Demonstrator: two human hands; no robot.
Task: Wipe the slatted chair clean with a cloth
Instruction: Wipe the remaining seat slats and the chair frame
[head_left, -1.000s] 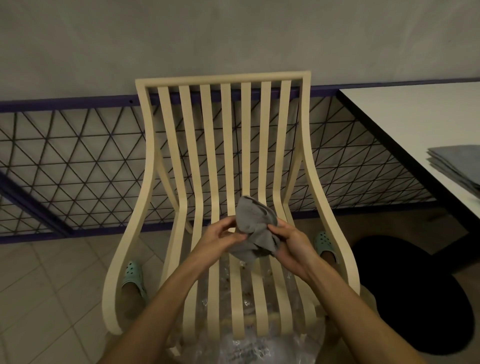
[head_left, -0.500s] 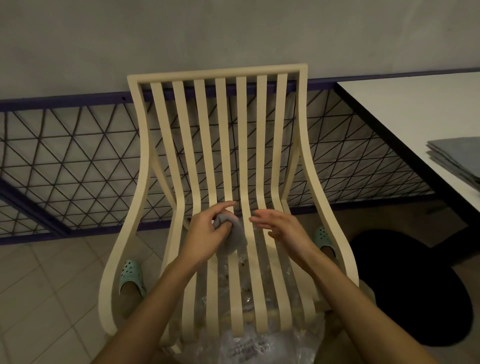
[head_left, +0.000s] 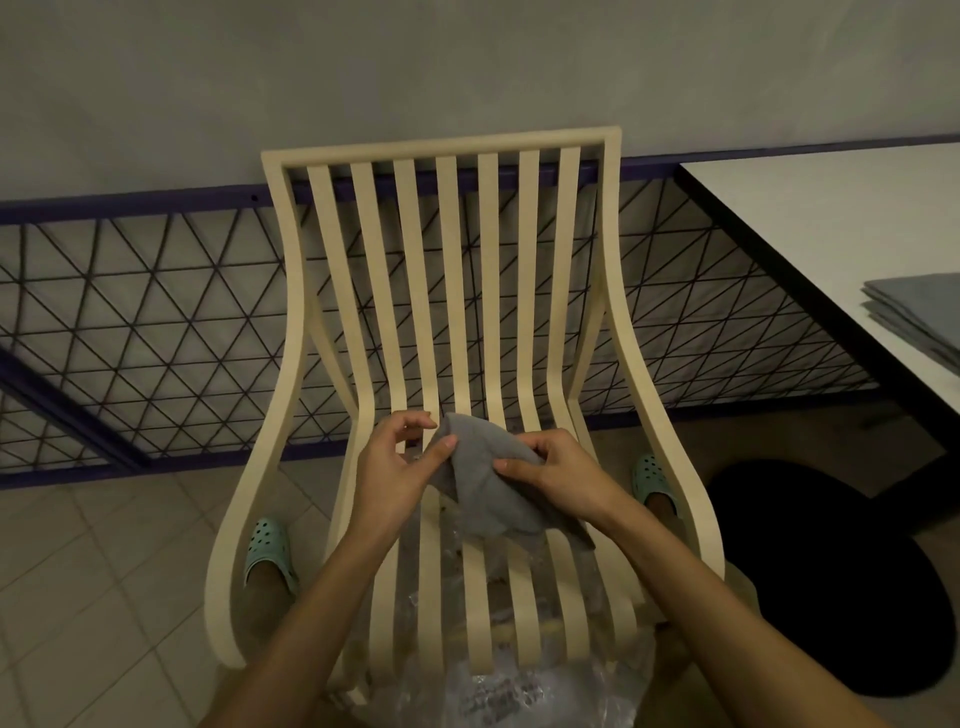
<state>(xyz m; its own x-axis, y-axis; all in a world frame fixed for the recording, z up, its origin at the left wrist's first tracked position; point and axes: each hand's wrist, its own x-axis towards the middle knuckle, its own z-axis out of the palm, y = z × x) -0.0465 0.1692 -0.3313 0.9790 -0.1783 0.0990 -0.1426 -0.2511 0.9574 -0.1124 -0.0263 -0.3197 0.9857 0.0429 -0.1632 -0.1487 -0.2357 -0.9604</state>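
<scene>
Unballed now, the cloth (head_left: 483, 488) hangs spread above the seat of the slatted chair (head_left: 441, 150), pinched by the fingers of my left hand (head_left: 400, 465) and right hand (head_left: 563, 473); a slack pinch could drop it between slats.

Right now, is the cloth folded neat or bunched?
Bunched: the gray cloth hangs in loose creases between the left hand and right hand.

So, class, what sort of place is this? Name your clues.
Likely an indoor room, perhaps a workroom: tiled floor, plain wall with a wire-mesh panel, a white table holding folded grey cloths.
</scene>
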